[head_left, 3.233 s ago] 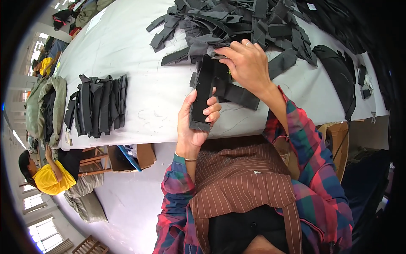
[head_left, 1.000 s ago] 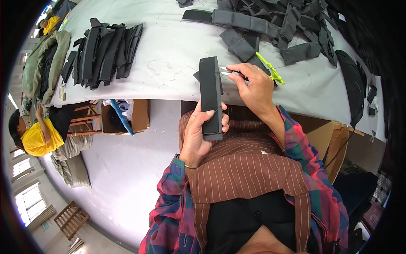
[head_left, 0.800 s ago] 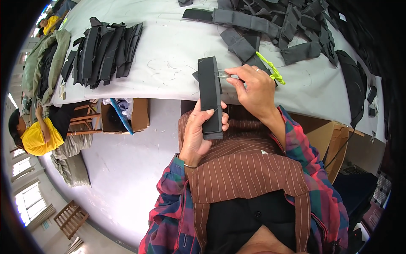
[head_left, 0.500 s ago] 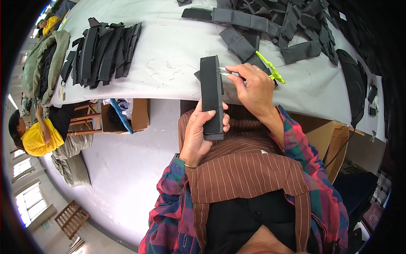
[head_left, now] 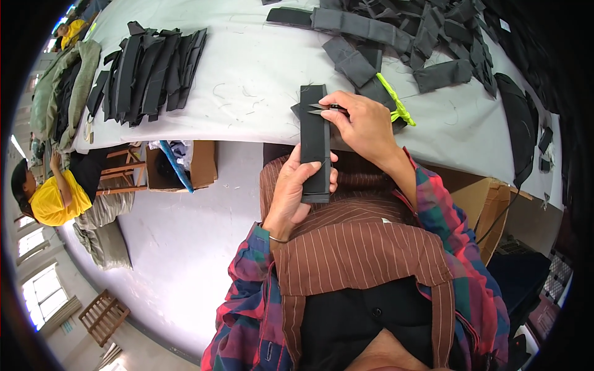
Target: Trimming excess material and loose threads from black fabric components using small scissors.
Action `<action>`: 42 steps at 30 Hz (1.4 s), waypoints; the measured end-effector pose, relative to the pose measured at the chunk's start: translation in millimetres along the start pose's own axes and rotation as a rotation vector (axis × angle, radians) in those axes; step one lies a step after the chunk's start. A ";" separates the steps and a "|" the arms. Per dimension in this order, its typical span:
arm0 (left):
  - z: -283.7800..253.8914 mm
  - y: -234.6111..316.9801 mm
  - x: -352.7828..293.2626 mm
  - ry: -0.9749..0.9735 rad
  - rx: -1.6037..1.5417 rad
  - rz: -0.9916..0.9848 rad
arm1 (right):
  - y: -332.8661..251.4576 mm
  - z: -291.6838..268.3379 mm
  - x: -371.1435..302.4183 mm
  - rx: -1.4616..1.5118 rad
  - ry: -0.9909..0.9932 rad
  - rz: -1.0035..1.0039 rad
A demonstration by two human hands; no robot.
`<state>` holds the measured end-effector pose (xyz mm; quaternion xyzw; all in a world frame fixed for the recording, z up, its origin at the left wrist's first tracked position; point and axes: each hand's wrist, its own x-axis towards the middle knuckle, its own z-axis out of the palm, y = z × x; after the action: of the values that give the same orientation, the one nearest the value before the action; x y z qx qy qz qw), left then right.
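A long black fabric strip (head_left: 315,139) is held upright by my left hand (head_left: 296,188), thumb on its face and fingers wrapped behind its lower part. My right hand (head_left: 365,125) grips small thread snips (head_left: 322,109), whose pointed metal blades lie over the strip's upper part. A bright yellow-green cord (head_left: 396,102) trails from near the right hand onto the table. Whether the cord is tied to the snips is hidden by the hand. Part of another dark piece shows behind the strip on its left side.
The white-covered table (head_left: 247,80) bears a neat row of dark strips (head_left: 154,74) at left and a loose heap of dark pieces (head_left: 427,37) at far right. Below stand cardboard boxes (head_left: 204,164). A person in yellow (head_left: 59,198) works at far left. Loose threads litter the cloth.
The snips have moved from the strip's right edge onto its face, their blades now across it. The strip has shifted slightly right. The left hand keeps its hold.
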<state>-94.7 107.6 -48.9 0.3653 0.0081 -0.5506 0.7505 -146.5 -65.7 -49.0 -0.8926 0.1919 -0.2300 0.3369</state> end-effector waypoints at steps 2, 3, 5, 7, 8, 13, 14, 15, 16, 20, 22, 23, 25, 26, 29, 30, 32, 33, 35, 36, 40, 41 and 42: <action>-0.6 -1.1 -2.0 0.000 0.028 -0.011 | -1.5 3.7 0.4 -0.022 -0.029 -0.016; -1.3 -1.8 -2.8 0.004 0.027 -0.009 | -2.5 5.0 0.4 -0.036 -0.029 -0.030; -3.0 -3.3 -1.6 0.000 0.020 -0.011 | -1.7 7.5 1.3 -0.054 -0.028 -0.042; -5.0 -4.0 -1.4 0.003 0.015 -0.017 | 0.5 11.6 1.3 -0.071 0.019 -0.085; -5.6 -4.0 -1.4 0.005 0.012 -0.022 | 0.6 11.9 1.3 -0.069 0.015 -0.086; -3.3 1.5 -6.3 -0.042 0.124 -0.066 | 7.0 11.5 4.2 -0.058 -0.016 -0.051; -3.6 3.9 -9.5 -0.101 0.181 -0.086 | 8.2 11.5 7.2 -0.046 -0.007 -0.036; -6.6 5.0 -10.9 -0.097 0.175 -0.095 | 8.2 9.0 7.9 -0.047 -0.014 -0.027; -11.3 8.8 -11.1 -0.105 0.182 -0.094 | 6.6 8.2 11.0 -0.025 0.004 0.035; -18.7 7.7 -13.0 -0.066 0.160 0.007 | -5.2 -1.4 -8.3 0.146 -0.011 0.060; -15.8 5.8 -11.6 -0.020 0.113 0.075 | -10.5 -7.4 -25.8 0.234 -0.148 0.038; -15.2 4.7 -9.5 -0.019 0.110 0.078 | -17.4 -9.6 -32.5 0.334 -0.247 0.127; -15.3 3.5 -6.1 -0.007 0.118 0.080 | -23.9 -4.1 -39.5 0.113 -0.169 -0.027; -14.0 3.0 -6.2 -0.006 0.118 0.080 | -28.0 -2.2 -40.0 0.114 -0.170 -0.027; -9.7 3.0 -6.9 0.023 0.142 0.080 | -35.7 4.8 -40.1 0.139 -0.144 0.033; -8.5 3.3 -7.4 0.035 0.133 0.085 | -36.1 7.8 -41.0 0.124 -0.103 0.006; -7.4 3.0 -8.3 0.049 0.122 0.095 | -36.0 8.8 -40.7 0.110 -0.064 -0.026; -7.6 2.7 -9.0 0.054 0.121 0.098 | -36.0 8.7 -40.0 0.094 -0.051 -0.053; -8.5 1.1 -9.1 0.057 0.119 0.101 | -34.0 8.1 -37.4 0.075 -0.037 -0.079; -10.1 -0.4 -9.0 0.055 0.116 0.114 | -30.5 8.0 -34.0 0.085 -0.016 -0.019; -7.5 4.9 -11.8 0.061 0.064 0.132 | -10.2 -1.3 -25.0 0.193 0.035 0.094; -8.5 7.1 -12.1 0.063 0.064 0.133 | -15.4 -7.3 -25.2 0.222 0.021 0.060; -9.8 9.5 -11.8 0.059 0.054 0.133 | -19.7 -7.5 -27.2 0.223 0.019 0.059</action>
<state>-87.6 124.0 -46.1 0.4014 -0.0090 -0.4888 0.7745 -169.3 -42.2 -38.0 -0.8412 0.1945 -0.2485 0.4391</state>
